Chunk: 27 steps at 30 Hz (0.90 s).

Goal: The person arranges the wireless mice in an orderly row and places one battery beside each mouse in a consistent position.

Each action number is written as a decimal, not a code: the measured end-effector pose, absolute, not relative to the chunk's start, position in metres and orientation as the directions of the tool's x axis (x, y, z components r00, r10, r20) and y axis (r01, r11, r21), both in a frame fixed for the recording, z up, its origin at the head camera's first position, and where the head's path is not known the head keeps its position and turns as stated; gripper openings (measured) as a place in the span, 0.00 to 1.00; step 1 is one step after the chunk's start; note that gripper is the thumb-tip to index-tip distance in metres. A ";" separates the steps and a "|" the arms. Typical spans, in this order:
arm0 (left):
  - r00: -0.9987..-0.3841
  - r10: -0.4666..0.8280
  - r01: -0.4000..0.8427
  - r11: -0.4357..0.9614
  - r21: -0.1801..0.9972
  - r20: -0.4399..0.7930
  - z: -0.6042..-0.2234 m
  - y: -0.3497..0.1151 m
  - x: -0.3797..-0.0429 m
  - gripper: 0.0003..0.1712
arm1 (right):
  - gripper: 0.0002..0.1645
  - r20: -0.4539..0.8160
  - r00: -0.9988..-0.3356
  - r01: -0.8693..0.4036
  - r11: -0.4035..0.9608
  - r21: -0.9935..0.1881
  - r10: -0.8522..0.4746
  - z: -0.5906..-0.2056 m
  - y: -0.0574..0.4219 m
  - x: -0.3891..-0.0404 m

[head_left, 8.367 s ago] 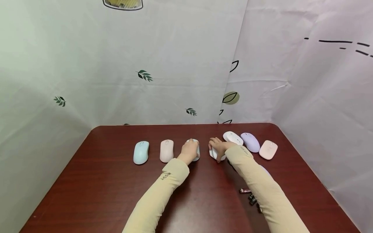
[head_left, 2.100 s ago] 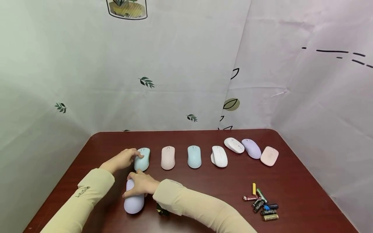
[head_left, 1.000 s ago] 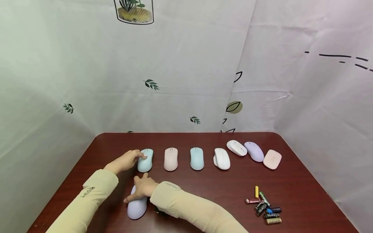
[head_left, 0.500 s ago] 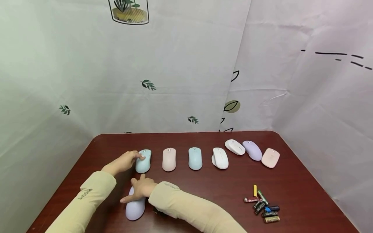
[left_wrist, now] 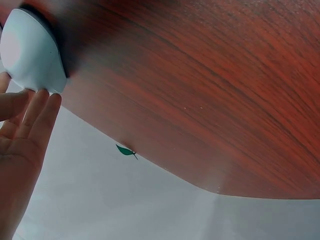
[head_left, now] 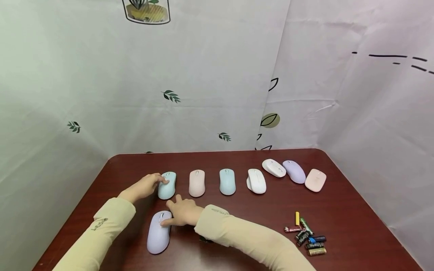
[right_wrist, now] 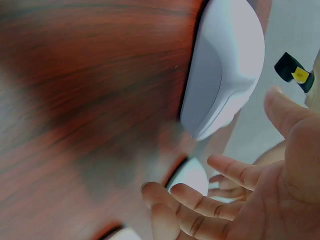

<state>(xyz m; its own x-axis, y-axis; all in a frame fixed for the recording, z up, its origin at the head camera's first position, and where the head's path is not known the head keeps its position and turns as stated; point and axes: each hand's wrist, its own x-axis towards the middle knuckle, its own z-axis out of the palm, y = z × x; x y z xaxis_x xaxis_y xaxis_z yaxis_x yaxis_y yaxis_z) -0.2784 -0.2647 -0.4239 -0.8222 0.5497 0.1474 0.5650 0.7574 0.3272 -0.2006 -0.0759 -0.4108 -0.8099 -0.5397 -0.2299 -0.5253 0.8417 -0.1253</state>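
Observation:
My left hand (head_left: 144, 186) is at the left side of a light blue mouse (head_left: 167, 190), the leftmost in a row. In the left wrist view its fairly straight fingers touch the edge of that mouse (left_wrist: 32, 50). A lavender mouse (head_left: 158, 235) lies nearer me, below the light blue one. My right hand (head_left: 184, 212) is spread just right of it, and in the head view the thumb overlaps the mouse's edge. In the right wrist view, loosely spread fingers stand apart from the lavender mouse (right_wrist: 232, 55), holding nothing.
The row continues with a pink mouse (head_left: 197, 184), another light blue mouse (head_left: 227, 183) and a white mouse (head_left: 257, 182). Behind at right lie another white mouse (head_left: 274, 168), a lavender one (head_left: 294, 172) and a pink one (head_left: 315, 180). Several batteries (head_left: 306, 237) lie loose on the dark red table (head_left: 237, 222).
Over the last second my right hand has come off the lavender mouse, up and rightward. The left hand stays put. Earlier, both hands were on mice in the row's right half.

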 end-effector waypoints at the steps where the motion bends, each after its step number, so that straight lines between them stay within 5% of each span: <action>1: -0.826 0.546 0.558 0.761 0.333 0.137 -0.424 -0.264 -0.279 0.18 | 0.33 -0.225 -0.804 -0.537 0.835 -0.122 -0.550 -0.410 -0.070 -0.200; 10: -0.822 0.546 0.569 0.763 0.307 0.164 -0.422 -0.262 -0.282 0.17 | 0.35 -0.242 -0.742 -0.617 0.778 -0.121 -0.626 -0.404 -0.017 -0.190; 27: -0.857 0.466 0.506 0.844 0.180 0.220 -0.428 -0.249 -0.268 0.12 | 0.25 -0.014 -0.698 -0.673 0.662 -0.330 -0.716 -0.388 0.081 -0.172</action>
